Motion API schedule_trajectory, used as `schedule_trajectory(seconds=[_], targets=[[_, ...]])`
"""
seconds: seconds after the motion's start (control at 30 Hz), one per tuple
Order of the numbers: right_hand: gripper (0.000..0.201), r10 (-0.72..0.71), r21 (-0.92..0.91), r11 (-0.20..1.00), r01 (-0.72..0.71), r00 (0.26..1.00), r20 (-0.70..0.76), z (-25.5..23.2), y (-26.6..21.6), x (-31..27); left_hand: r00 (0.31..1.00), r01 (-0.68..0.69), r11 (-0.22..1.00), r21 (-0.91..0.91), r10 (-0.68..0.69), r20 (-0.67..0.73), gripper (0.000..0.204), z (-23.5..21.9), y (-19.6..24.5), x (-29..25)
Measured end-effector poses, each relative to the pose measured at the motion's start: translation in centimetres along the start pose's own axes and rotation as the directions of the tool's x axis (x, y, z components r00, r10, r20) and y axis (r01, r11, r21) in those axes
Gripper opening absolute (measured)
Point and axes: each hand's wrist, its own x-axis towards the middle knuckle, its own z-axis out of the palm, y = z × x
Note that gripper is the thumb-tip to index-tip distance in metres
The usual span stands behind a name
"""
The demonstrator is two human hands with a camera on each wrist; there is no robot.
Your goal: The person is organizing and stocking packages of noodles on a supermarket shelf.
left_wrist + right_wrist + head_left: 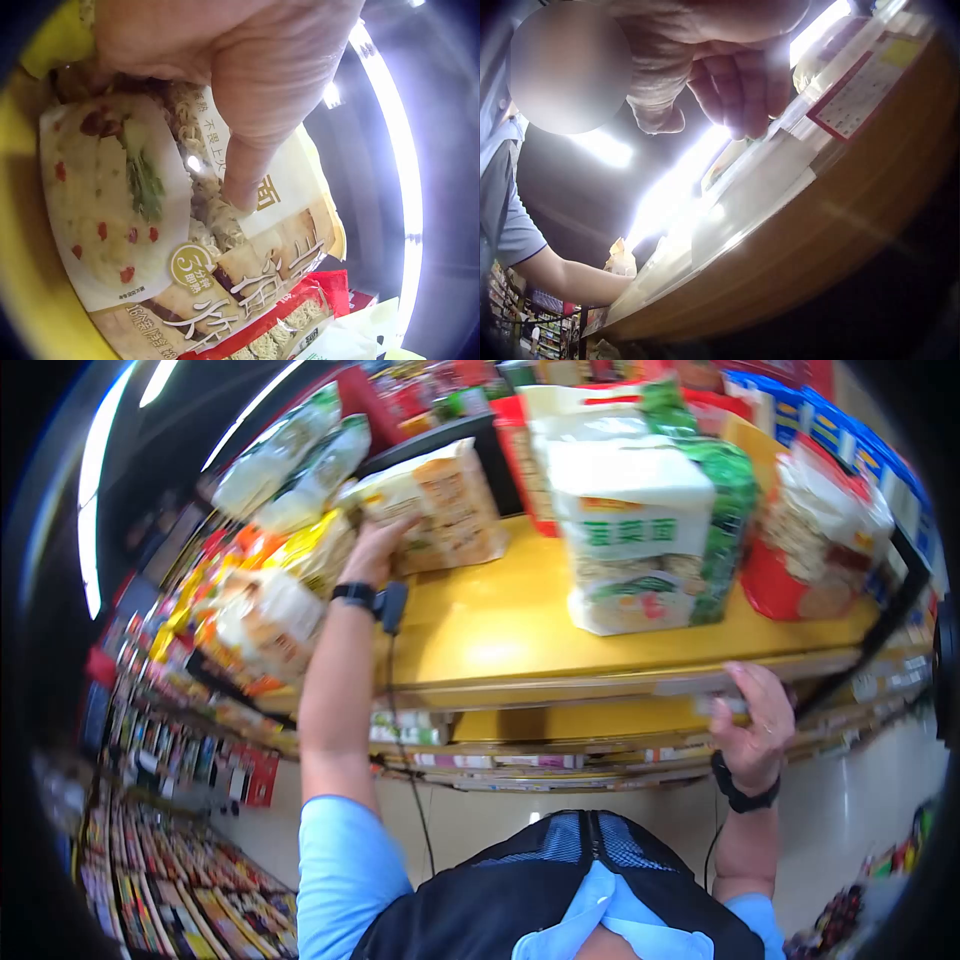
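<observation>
My left hand (378, 552) grips a cream and tan bag of noodles (450, 510) standing at the left of the yellow shelf (470, 630). In the left wrist view the thumb of this hand (255, 82) presses the front of the noodle bag (112, 210), beside a clear strip showing noodle cakes; its other fingers are mostly hidden. My right hand (757, 725) is at the shelf's front edge with nothing held. In the right wrist view its fingers (739, 94) are loosely bent right by the clear label strip (757, 195).
A white and green noodle bag (640, 540) stands mid-shelf, with a red and clear noodle bag (815, 540) to its right. Left of the left arm lie more bags (260, 625). Black dividers (890, 610) bound the shelf, and a cable (395, 700) hangs from the left wrist.
</observation>
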Motion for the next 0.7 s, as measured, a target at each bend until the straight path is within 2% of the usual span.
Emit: schedule_trajectory(seconds=[0.03, 0.07, 0.13, 0.17, 0.23, 0.33, 0.43, 0.47, 0.57, 0.6, 0.63, 0.7], targets=[[0.034, -0.018, -0.032, 0.999, 0.018, 1.000, 0.002, -0.4, -0.2, 0.0, 0.990, 0.140, 0.990, 0.027, -0.140, -0.008, 0.059, 0.1, 0.6, -0.6], [0.033, -0.005, -0.041, 0.999, 0.005, 1.000, 0.014, -0.8, -0.9, 0.2, 0.968, 0.250, 0.965, -0.074, -0.249, 0.027, 0.050, -0.9, 0.3, -0.9], [0.033, -0.033, -0.037, 0.999, 0.032, 0.999, -0.032, -0.8, -0.7, 0.1, 0.985, 0.168, 0.979, -0.111, -0.164, 0.047, 0.045, -1.7, -1.6, -0.1], [0.033, -0.015, -0.014, 1.000, 0.014, 0.999, -0.045, -0.7, -0.7, -0.2, 0.992, 0.125, 0.984, -0.127, -0.120, 0.048, 0.060, -1.8, -1.9, -0.2], [0.034, -0.012, -0.030, 0.999, 0.010, 0.998, -0.061, -1.2, 0.1, -0.3, 0.998, 0.040, 0.999, -0.003, -0.040, -0.058, 0.082, -2.5, -3.3, 1.6], [0.037, -0.021, -0.013, 1.000, 0.020, 0.996, -0.086, -1.7, 0.0, -0.3, 0.994, 0.000, 1.000, -0.024, -0.003, -0.109, 0.100, -0.7, -0.2, 0.2], [0.038, -0.020, -0.056, 0.998, 0.015, 0.995, -0.097, -2.5, 0.2, -0.3, 0.939, -0.141, 0.959, 0.244, 0.208, -0.273, 0.102, 0.3, 2.5, -0.7], [0.041, 0.006, -0.059, 0.998, -0.011, 0.997, -0.081, -2.9, 0.2, -0.2, 0.859, -0.250, 0.904, 0.346, 0.372, -0.352, 0.092, 0.6, 2.3, -0.6], [0.053, 0.100, -0.043, 0.994, -0.101, 0.994, -0.032, -4.2, 0.5, 1.5, 0.836, -0.443, 0.793, 0.419, 0.534, -0.127, 0.077, 5.0, 6.8, -5.5], [0.058, 0.144, -0.019, 0.989, -0.144, 0.990, -0.014, -4.3, 0.7, 2.4, 0.880, -0.458, 0.829, 0.322, 0.473, 0.033, 0.073, 6.8, 7.7, -7.2], [0.064, 0.186, 0.002, 0.983, -0.186, 0.983, 0.006, -4.4, 1.0, 3.4, 0.888, -0.453, 0.864, 0.221, 0.415, 0.199, 0.069, 8.7, 8.5, -8.9], [0.072, 0.192, -0.015, 0.981, -0.192, 0.977, 0.093, -4.4, 1.8, 5.6, 0.862, -0.456, 0.845, 0.280, 0.341, 0.374, 0.070, 12.4, 9.5, -11.9]])
